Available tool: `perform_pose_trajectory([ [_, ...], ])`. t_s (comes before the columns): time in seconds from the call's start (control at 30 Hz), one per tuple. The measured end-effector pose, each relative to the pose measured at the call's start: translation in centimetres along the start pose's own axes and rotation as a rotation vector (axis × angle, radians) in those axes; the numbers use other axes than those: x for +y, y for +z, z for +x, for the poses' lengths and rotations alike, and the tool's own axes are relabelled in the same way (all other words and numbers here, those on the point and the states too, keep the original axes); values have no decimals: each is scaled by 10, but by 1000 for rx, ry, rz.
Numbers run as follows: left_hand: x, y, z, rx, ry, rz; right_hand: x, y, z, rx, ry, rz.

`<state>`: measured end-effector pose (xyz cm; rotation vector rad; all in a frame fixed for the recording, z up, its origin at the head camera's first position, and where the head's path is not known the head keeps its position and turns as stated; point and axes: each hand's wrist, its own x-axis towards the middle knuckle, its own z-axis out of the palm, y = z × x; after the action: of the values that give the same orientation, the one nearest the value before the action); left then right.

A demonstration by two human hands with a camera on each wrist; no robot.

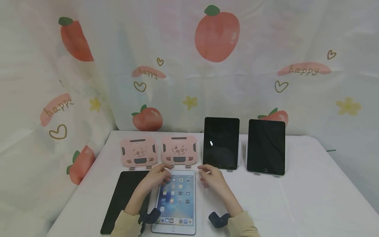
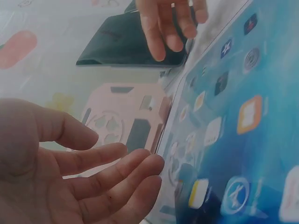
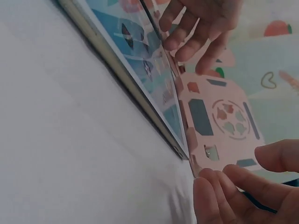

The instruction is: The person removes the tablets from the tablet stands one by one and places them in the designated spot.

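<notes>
A white tablet (image 1: 177, 204) with its home screen lit lies flat on the table in front of the person. Over its upper left corner is the left hand (image 1: 157, 175), fingers loosely bent with nothing between them in the left wrist view. Just off the upper right corner hovers the right hand (image 1: 212, 179), also holding nothing. Partly beneath the left forearm lies a black tablet (image 1: 119, 200). Behind the hands stand two pink tablet stands, a left stand (image 1: 139, 152) and a right stand (image 1: 179, 149); the right one is nearest to both hands.
To the right, two dark-screened tablets lean upright on stands: one tablet (image 1: 221, 143) near the middle, another tablet (image 1: 265, 147) farther right. A white cloth covers the table (image 1: 319, 197). Behind it hangs a fruit-printed curtain (image 1: 251, 92). Dark straps (image 1: 218, 220) sit at the wrists.
</notes>
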<state>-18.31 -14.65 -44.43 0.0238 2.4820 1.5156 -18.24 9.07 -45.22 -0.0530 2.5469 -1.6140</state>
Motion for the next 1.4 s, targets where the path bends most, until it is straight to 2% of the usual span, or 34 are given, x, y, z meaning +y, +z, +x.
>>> perform_pose_trajectory([
  [0.27, 9, 12, 0, -54, 64, 6, 7, -23, 7, 67, -10, -7],
  [0.47, 13, 18, 1, -86, 102, -77, 13, -38, 10, 125, -27, -33],
  [0.67, 20, 25, 6, -79, 119, -141, 19, -50, 15, 160, -64, -96],
  [1.0, 33, 36, 24, -65, 123, -113, 27, -74, 24, 214, -105, -92],
  [1.23, 49, 45, 41, -19, 154, -102, 24, -95, 26, 169, -98, 28],
  [1.4, 58, 49, 54, 12, 191, -64, 21, -108, 30, 167, -94, 40],
])
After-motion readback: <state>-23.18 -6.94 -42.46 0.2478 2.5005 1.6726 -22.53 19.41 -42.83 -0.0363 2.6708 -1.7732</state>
